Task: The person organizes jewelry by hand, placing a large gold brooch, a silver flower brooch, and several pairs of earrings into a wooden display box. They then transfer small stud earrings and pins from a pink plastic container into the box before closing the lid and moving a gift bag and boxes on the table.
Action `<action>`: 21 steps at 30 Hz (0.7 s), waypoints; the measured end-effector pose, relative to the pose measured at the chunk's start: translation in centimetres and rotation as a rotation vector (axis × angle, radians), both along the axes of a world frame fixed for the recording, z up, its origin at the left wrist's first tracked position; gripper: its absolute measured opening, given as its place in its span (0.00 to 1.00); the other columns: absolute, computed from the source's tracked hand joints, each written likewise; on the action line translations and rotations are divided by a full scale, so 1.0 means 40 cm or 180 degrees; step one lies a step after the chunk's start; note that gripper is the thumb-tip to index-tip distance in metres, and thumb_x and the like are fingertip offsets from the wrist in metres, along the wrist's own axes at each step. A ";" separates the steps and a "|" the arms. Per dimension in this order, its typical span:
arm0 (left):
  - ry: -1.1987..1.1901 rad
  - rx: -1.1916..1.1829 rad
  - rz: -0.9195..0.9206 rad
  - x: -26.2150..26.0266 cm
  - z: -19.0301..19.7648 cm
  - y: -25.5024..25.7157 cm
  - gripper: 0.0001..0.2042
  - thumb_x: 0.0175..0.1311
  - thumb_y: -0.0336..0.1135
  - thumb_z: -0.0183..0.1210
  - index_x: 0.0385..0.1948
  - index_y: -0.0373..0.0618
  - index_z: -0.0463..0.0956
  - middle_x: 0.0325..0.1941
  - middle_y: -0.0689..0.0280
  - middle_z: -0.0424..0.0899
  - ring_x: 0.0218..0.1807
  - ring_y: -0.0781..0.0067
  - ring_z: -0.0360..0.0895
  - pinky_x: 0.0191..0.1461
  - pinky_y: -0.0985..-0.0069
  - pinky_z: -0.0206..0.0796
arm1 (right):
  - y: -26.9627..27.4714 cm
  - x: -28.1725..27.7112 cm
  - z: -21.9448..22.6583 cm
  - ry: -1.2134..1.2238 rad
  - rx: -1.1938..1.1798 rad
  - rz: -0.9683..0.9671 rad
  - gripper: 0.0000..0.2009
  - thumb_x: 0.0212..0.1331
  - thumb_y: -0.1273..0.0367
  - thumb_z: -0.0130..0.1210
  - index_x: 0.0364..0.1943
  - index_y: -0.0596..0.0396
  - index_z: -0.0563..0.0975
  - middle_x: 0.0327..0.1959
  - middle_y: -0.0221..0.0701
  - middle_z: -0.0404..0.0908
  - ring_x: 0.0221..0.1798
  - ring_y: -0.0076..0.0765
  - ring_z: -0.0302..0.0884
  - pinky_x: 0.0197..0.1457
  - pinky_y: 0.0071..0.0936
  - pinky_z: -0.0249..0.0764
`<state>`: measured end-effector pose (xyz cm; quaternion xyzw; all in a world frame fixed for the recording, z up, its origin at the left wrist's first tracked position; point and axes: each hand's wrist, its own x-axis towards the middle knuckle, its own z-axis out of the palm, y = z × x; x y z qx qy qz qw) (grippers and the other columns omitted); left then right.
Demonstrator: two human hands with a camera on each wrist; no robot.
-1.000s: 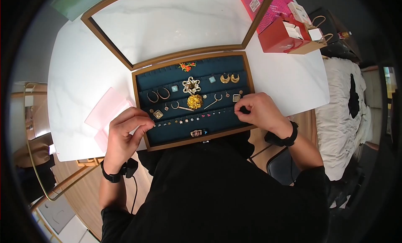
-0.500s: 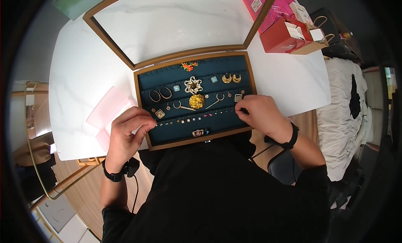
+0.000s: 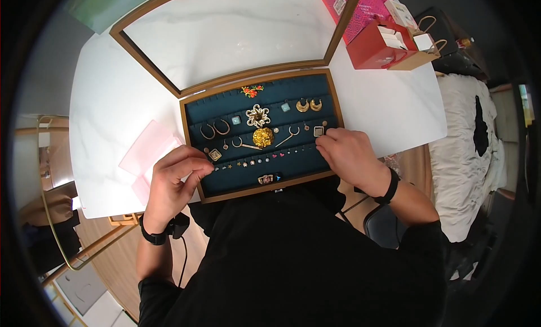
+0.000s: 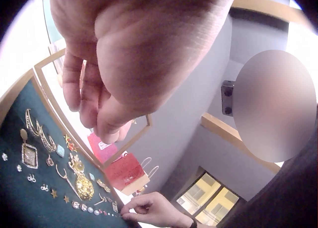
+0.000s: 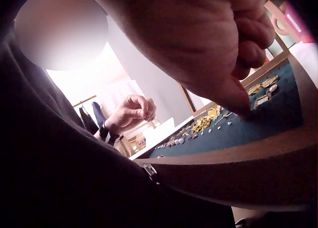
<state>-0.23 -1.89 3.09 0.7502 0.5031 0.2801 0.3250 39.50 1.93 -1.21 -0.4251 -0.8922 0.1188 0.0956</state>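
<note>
An open wooden jewellery box (image 3: 191,152) with dark teal lining lies before me, holding rows of earrings and brooches. My left hand (image 3: 176,178) hovers at the left end of a row of small studs, thumb and forefinger close together. In the left wrist view, that hand's fingers (image 4: 89,106) hang loosely above the lining with nothing visible between them. My right hand (image 3: 352,158) bends its fingertips down to the lining at the row's right end, beside a square drop earring (image 3: 319,131). I cannot tell whether a tiny stud is between them.
The glass lid's wooden frame (image 3: 147,59) stands raised behind the box. Red and kraft gift bags (image 3: 369,51) stand at the back right, by a pink box (image 3: 350,17). A translucent pink case (image 3: 146,149) lies left on the white marble table (image 3: 101,113).
The right hand's fingers have drawn closer together and lowered at the right end of the stud row. My left hand has shifted slightly right. The jewellery stays in place.
</note>
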 end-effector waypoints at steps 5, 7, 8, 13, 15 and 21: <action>0.0017 0.0057 -0.0010 0.005 -0.001 0.000 0.06 0.64 0.21 0.75 0.39 0.40 0.90 0.41 0.63 0.90 0.44 0.64 0.88 0.48 0.70 0.80 | -0.003 0.003 -0.010 -0.0016 0.0214 0.0184 0.04 0.64 0.71 0.70 0.39 0.52 0.85 0.32 0.30 0.79 0.36 0.42 0.84 0.38 0.41 0.81; -0.0014 0.0081 -0.0069 0.006 -0.001 0.001 0.06 0.63 0.21 0.75 0.39 0.40 0.90 0.41 0.63 0.90 0.44 0.63 0.88 0.47 0.69 0.80 | -0.007 0.004 -0.014 0.0022 0.0285 0.0223 0.04 0.64 0.72 0.70 0.39 0.52 0.85 0.32 0.30 0.79 0.36 0.41 0.84 0.37 0.41 0.81; 0.0001 0.0081 -0.0059 0.006 -0.001 0.001 0.06 0.63 0.21 0.75 0.39 0.40 0.90 0.41 0.63 0.90 0.44 0.63 0.88 0.47 0.69 0.80 | -0.009 0.005 -0.015 -0.0049 0.0271 0.0280 0.05 0.60 0.73 0.67 0.39 0.54 0.84 0.33 0.30 0.79 0.38 0.41 0.84 0.39 0.40 0.82; -0.0082 0.0025 -0.0126 0.008 -0.003 0.002 0.07 0.63 0.18 0.74 0.39 0.39 0.89 0.42 0.61 0.89 0.44 0.58 0.87 0.48 0.66 0.79 | -0.010 0.006 -0.011 -0.0129 0.0243 0.0378 0.07 0.56 0.75 0.64 0.39 0.55 0.83 0.35 0.31 0.80 0.40 0.40 0.84 0.41 0.38 0.83; -0.0068 0.0026 -0.0155 0.013 0.001 0.003 0.07 0.63 0.19 0.75 0.39 0.39 0.89 0.42 0.62 0.90 0.45 0.60 0.88 0.48 0.68 0.79 | -0.010 0.010 -0.010 -0.0139 0.0267 0.0415 0.10 0.55 0.75 0.64 0.42 0.56 0.84 0.35 0.31 0.80 0.40 0.39 0.84 0.40 0.38 0.82; -0.0145 -0.0017 -0.0459 0.058 0.012 0.032 0.06 0.64 0.21 0.75 0.38 0.39 0.89 0.41 0.63 0.89 0.44 0.62 0.87 0.49 0.67 0.79 | -0.018 0.021 0.002 0.0663 0.0513 -0.0068 0.07 0.63 0.73 0.73 0.43 0.52 0.88 0.29 0.31 0.78 0.29 0.41 0.80 0.31 0.39 0.76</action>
